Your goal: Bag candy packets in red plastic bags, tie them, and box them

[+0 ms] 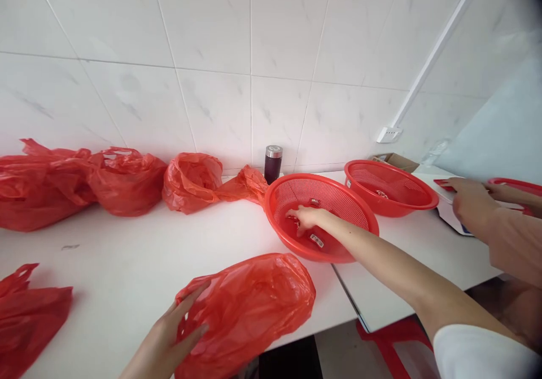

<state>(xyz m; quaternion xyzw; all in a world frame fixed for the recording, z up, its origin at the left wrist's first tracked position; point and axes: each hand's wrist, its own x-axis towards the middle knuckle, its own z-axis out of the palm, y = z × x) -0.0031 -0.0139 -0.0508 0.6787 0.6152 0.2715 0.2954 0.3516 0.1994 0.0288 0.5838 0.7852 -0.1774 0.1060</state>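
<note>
My right hand (301,218) reaches down inside a red perforated basket (339,198), its fingers bent over small patterned pieces on the bottom; whether it grips one I cannot make out. Near it in the basket lies a small white printed piece (317,240), and another (314,202) sits toward the back. On the near table edge lies a red plastic bag (254,305) with its mouth open. My left hand (182,325) is at the left side of this bag, thumb and fingers apart, touching the plastic.
Red plastic bags (127,187) line the wall, with another (34,317) at near left. A dark cup (273,164) stands behind the basket. To the right are a second red basket (392,190), a cardboard box (400,162) and another person's hands (470,198).
</note>
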